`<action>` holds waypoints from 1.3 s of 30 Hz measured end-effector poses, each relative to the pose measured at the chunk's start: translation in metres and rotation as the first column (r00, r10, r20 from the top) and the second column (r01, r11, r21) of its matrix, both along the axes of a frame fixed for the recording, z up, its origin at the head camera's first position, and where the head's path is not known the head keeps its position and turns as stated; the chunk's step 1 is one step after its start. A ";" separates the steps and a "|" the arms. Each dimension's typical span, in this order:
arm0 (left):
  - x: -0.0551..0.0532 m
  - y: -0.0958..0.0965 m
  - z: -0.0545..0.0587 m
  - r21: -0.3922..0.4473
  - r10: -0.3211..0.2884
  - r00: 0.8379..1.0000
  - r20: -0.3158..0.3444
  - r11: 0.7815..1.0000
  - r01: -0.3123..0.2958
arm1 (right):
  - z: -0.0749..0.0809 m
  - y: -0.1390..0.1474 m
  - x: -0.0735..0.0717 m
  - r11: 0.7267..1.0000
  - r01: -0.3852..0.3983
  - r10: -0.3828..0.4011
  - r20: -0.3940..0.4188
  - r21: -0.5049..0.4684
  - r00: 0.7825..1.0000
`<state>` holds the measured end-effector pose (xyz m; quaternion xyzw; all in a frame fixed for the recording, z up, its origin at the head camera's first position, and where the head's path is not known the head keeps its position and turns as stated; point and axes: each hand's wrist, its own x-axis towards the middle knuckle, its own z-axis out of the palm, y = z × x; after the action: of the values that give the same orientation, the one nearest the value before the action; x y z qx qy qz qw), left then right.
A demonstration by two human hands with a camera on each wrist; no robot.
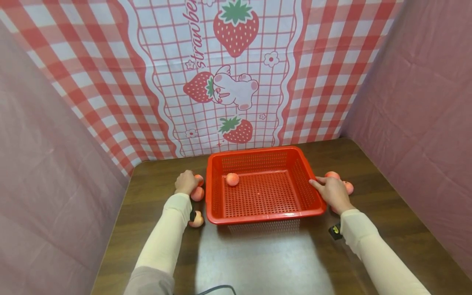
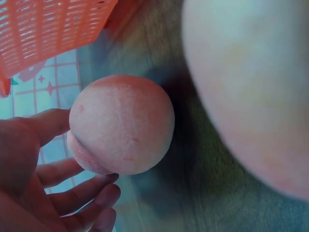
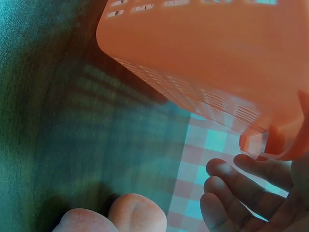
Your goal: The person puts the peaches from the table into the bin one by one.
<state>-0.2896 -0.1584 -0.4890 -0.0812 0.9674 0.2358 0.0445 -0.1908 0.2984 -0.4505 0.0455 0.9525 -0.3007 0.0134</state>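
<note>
A red plastic basket (image 1: 263, 217) with slotted walls stands mid-table, one peach (image 1: 232, 179) on its floor near the left wall. Left of it, my left hand (image 1: 186, 182) holds the farther peach (image 1: 199, 179) between thumb and fingers. A nearer peach (image 2: 123, 125) hides much of that one in the left wrist view. Closer to me lies a pale yellow-pink peach (image 1: 197, 220), partly behind the wrist. My right hand (image 1: 333, 193) pinches the basket's right rim, thumb over the edge. Other fingers (image 3: 246, 188) extend loosely beneath the rim in the right wrist view.
Right of the basket are a peach (image 1: 332, 175) and another peach (image 1: 348, 187), with a third mostly hidden under the right hand. A strawberry-print cloth (image 1: 236, 82) hangs behind the wooden table (image 1: 147, 217). Pink curtains flank both sides; a dark cable (image 1: 217, 288) lies at the front.
</note>
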 end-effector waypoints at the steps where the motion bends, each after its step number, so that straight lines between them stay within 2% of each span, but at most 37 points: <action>1: 0.000 0.000 -0.001 0.002 0.001 1.000 -0.004 1.000 -0.001 | 0.000 0.000 0.001 1.000 -0.002 0.002 -0.001 0.004 1.000; 8: 0.003 -0.003 -0.001 0.009 -0.010 1.000 -0.015 1.000 0.010 | 0.000 0.001 0.002 1.000 0.005 -0.005 0.010 0.007 1.000; 19: 0.002 -0.005 0.002 0.021 0.024 0.996 -0.085 1.000 -0.022 | 0.001 0.000 -0.003 1.000 0.003 -0.003 0.009 0.027 1.000; 24: 0.001 -0.005 0.006 0.026 0.037 0.992 -0.124 0.999 -0.034 | 0.002 -0.001 -0.003 0.999 0.000 0.000 -0.007 0.032 1.000; 29: 0.000 -0.004 0.011 0.025 0.049 0.991 -0.128 0.999 -0.046 | 0.002 -0.001 -0.002 0.999 -0.001 0.002 -0.020 0.048 1.000; 39: 0.000 -0.005 0.020 0.042 0.051 0.988 -0.147 0.998 -0.045 | 0.003 0.000 0.000 1.000 0.001 0.000 0.029 -0.007 1.000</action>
<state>-0.2894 -0.1631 -0.4695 -0.0859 0.9611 0.2607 -0.0315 -0.1911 0.2982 -0.4474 0.0501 0.9511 -0.3035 0.0274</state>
